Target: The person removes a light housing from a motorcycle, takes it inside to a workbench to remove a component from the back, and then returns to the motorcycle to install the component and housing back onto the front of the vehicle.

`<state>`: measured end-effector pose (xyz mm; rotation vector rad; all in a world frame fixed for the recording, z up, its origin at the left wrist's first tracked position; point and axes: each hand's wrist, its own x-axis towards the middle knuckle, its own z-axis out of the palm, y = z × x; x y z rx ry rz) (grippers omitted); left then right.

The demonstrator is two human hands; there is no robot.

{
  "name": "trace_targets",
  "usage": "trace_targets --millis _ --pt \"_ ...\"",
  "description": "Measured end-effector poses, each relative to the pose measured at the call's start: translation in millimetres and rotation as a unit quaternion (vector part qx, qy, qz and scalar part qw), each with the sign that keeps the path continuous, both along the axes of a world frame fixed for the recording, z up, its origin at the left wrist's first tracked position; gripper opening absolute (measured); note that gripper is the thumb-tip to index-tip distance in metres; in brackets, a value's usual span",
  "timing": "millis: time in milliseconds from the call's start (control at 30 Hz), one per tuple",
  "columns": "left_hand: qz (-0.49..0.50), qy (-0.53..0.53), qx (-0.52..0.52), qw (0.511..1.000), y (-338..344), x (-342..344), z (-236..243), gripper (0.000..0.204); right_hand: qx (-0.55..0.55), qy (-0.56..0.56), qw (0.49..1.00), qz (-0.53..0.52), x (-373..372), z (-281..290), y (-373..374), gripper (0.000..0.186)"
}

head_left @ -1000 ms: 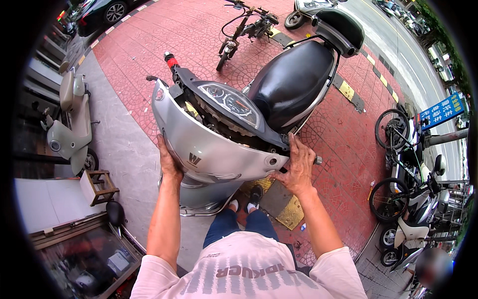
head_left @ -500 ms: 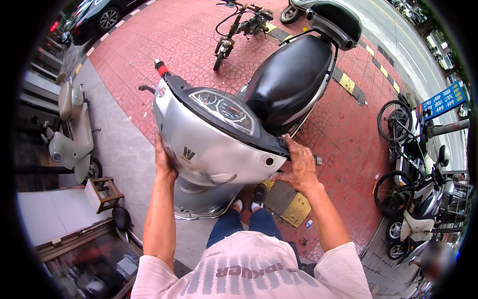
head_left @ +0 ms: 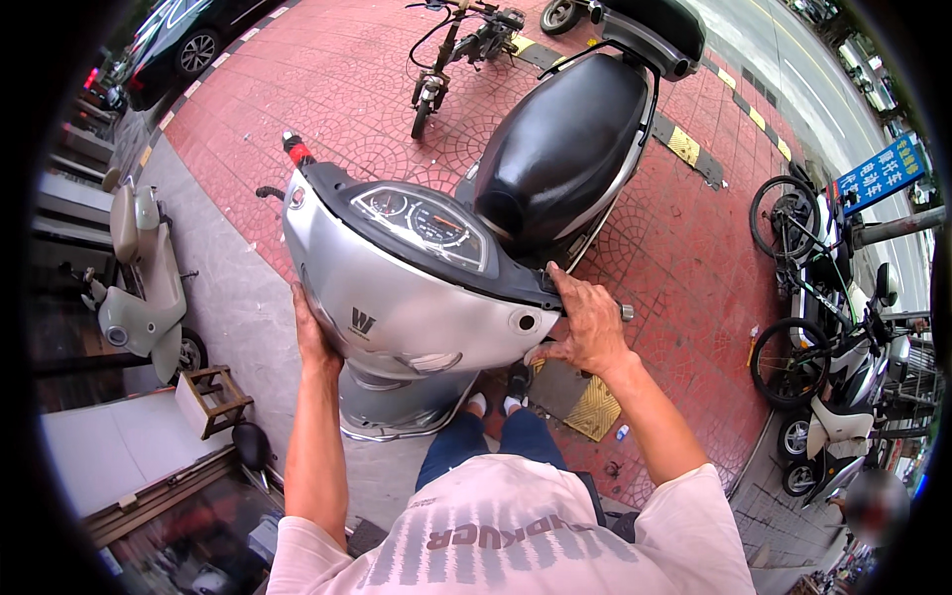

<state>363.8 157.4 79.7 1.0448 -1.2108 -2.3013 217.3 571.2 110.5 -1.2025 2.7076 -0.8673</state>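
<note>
A silver scooter stands in front of me, its smooth silver front cover [head_left: 416,288] turned my way. Along the cover's left side my left hand [head_left: 315,339] lies with fingers stretched out flat against it. My right hand [head_left: 592,322] grips the cover's right end, index finger over the top edge and thumb below, close to a round hole. Behind the cover sit the instrument panel [head_left: 426,220] and a long black seat [head_left: 565,144]. A red handlebar grip [head_left: 297,151] sticks out on the left; the right bar end [head_left: 627,312] shows past my right hand.
A small dark bike frame [head_left: 436,84] stands beyond the scooter. At left are a pale scooter [head_left: 144,288], a wooden stool [head_left: 216,402] and a white panel [head_left: 139,451]. Parked bicycles [head_left: 793,362] and a blue sign [head_left: 878,178] line the right side. Yellow-black ramp pieces [head_left: 595,409] lie near my feet.
The front cover and both hands sit slightly further left in the picture, as does much of the background. Each hand keeps its place on the cover.
</note>
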Motion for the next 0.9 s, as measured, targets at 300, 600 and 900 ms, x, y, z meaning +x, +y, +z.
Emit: trace_targets --millis 300,600,900 --pt "0.004 0.004 -0.009 1.0 8.6 1.7 1.2 0.076 0.0 0.003 1.0 0.007 -11.1 -9.1 6.5 0.131" --pt "-0.003 0.018 0.063 0.998 7.8 -0.2 3.9 0.074 0.13 -0.081 0.988 0.018 -27.0 21.8 -5.2 0.142" --pt "-0.039 -0.027 0.129 0.99 11.8 2.8 17.2 0.083 0.089 -0.081 0.993 0.018 -26.9 11.1 0.7 0.146"
